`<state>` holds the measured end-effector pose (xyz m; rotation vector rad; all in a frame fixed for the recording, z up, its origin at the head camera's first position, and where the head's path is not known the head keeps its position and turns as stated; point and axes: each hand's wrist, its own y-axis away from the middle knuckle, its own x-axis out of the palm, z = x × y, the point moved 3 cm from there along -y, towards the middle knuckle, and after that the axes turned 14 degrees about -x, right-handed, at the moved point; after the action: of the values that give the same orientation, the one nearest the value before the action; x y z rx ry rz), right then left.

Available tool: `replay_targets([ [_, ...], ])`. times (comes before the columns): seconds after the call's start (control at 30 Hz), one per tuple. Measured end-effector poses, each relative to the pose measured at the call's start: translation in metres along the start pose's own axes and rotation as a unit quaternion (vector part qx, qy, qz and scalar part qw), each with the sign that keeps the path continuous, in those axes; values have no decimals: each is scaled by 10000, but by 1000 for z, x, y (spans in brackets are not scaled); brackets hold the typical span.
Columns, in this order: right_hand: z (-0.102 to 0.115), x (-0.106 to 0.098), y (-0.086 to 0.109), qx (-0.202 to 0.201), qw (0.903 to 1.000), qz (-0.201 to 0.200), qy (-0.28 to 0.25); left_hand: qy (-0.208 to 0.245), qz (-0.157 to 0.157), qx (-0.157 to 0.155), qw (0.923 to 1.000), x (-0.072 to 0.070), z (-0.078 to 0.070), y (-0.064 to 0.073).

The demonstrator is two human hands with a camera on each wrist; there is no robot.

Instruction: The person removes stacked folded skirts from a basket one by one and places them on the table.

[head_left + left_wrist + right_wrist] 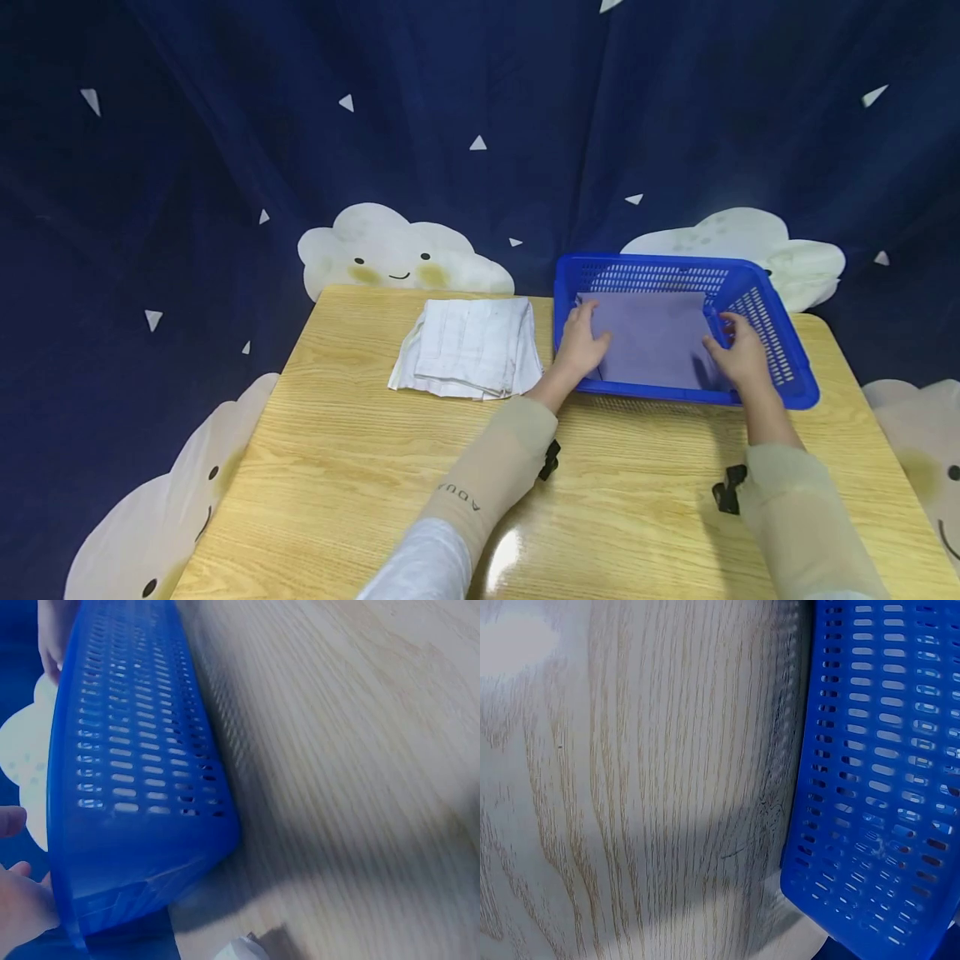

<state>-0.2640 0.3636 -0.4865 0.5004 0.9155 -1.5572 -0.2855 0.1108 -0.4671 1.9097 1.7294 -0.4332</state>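
Observation:
A blue plastic basket [667, 393] with slotted walls stands at the right of the table. Inside it lies a flat, folded-looking purple cloth [648, 337]. My left hand [581, 346] reaches over the basket's left front corner, its thumb and fingers spread apart at the cloth's left edge. At the cloth's right side is my right hand [742, 354], thumb and fingers parted with a gap between them. In the left wrist view, part of the left hand [26, 904] shows beyond the basket rim. The right wrist view shows mostly the basket's front wall [877, 772].
A stack of folded white cloths [472, 346] lies on the wooden table [360, 483] left of the basket. Behind the table hangs a dark blue curtain [420, 175] with clouds and white triangles. Dark wrist devices [729, 489] sit under both sleeves.

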Motion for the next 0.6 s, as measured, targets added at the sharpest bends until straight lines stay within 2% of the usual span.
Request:
replay_targets([
  [0.17, -2, 0, -2, 184, 9996, 200, -31, 258, 108, -536, 9982, 12, 2, -3],
  [0.27, -5, 2, -2, 283, 9990, 342, -62, 382, 217, -751, 9962, 19, 5, -4],
  [0.43, -10, 3, -2, 493, 9970, 590, -113, 219, 396, -1014, 9938, 26, 5, -6],
  [0.6, -12, 3, -3, 648, 9941, 838, -214, 96, 390, -1267, 9911, 26, 4, -8],
])
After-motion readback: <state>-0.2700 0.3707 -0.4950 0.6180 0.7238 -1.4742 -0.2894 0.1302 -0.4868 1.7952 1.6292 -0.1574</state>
